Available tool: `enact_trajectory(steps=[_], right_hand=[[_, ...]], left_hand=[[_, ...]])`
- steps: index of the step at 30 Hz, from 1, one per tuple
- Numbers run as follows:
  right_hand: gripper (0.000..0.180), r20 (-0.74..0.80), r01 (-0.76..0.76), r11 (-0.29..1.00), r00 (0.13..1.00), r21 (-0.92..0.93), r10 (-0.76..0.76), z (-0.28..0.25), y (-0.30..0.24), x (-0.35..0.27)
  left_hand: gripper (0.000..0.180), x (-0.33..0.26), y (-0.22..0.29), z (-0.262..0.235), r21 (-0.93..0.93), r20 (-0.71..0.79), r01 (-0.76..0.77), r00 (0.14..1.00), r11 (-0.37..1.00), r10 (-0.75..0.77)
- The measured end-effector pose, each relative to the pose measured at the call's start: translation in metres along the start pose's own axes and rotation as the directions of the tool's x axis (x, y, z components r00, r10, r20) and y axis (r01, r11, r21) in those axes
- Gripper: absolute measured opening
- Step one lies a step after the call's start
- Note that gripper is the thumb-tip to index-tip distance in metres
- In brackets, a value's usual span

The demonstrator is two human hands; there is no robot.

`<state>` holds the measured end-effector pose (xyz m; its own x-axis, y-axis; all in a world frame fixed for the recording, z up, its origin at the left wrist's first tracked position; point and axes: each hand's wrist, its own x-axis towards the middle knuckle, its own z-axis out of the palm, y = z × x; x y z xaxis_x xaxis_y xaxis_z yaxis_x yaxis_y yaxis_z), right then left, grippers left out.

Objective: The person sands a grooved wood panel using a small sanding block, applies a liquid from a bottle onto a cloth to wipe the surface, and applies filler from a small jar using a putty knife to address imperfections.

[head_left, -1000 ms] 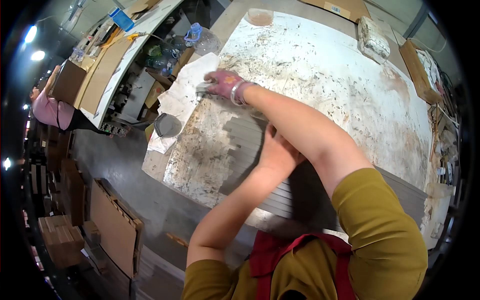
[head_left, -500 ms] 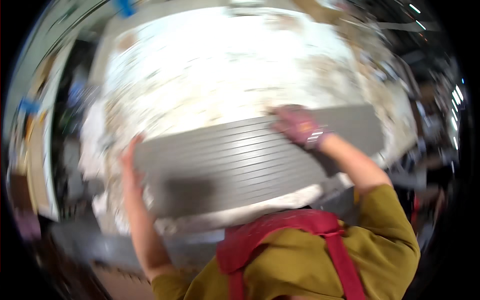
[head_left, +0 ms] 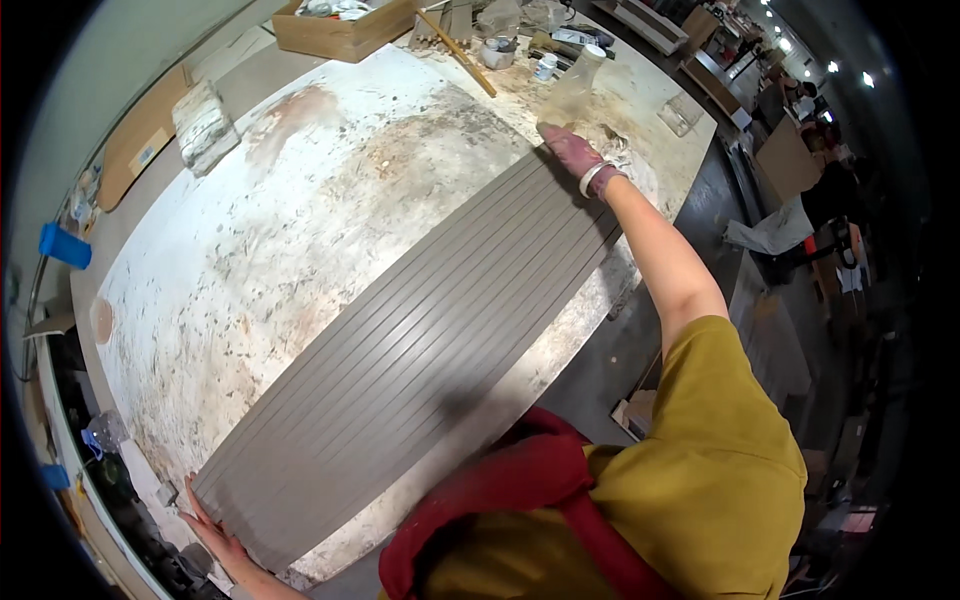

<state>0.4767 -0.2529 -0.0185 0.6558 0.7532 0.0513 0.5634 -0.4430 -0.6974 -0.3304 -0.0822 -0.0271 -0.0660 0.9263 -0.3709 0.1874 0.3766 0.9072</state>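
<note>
A long grey panel (head_left: 400, 340) with parallel grooves lies slantwise across the worktable (head_left: 330, 190), from lower left to upper right. At its near left end is my bare left hand (head_left: 215, 535), fingers stretched out against the end edge. My right hand (head_left: 575, 155), in a dusty pink glove with a white band at the wrist, grips the panel's far right end. The fingertips curl over that edge and are partly hidden.
Beyond the right hand stand a translucent bottle (head_left: 580, 75) and a small white jar (head_left: 545, 67). A wooden stick (head_left: 460, 55) and a cardboard box (head_left: 345, 30) lie at the back. A wrapped white block (head_left: 205, 125) sits at the left rear. Dark floor (head_left: 690, 215) borders the table's right side.
The panel now lies more steeply across the view, its right end farther away and its left end nearer. My right hand has shifted from its top face to the far end. The view has turned.
</note>
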Motion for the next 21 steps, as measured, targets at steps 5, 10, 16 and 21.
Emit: enact_trajectory(steps=[5,10,16,21], right_hand=[[0.051,0.249,-0.035,0.999,0.968,-0.001,0.034,-0.002,0.023,0.011],[0.057,0.349,-0.201,0.97,0.926,0.136,0.142,-0.01,0.014,0.016],[0.075,0.45,-0.435,0.775,0.865,0.458,0.22,-0.073,0.076,-0.022],[0.069,0.397,-0.418,0.63,0.899,0.654,0.185,-0.05,0.083,-0.079]], left_hand=[[0.071,0.013,-0.024,-0.027,-0.132,0.061,-0.061,0.996,0.989,0.069],[0.075,0.024,-0.038,-0.05,-0.256,0.196,0.001,0.979,0.967,0.051],[0.062,-0.053,-0.04,-0.047,-0.077,-0.122,-0.094,0.989,0.993,0.084],[0.052,-0.077,-0.084,-0.067,-0.309,-0.59,0.078,0.766,0.948,-0.255]])
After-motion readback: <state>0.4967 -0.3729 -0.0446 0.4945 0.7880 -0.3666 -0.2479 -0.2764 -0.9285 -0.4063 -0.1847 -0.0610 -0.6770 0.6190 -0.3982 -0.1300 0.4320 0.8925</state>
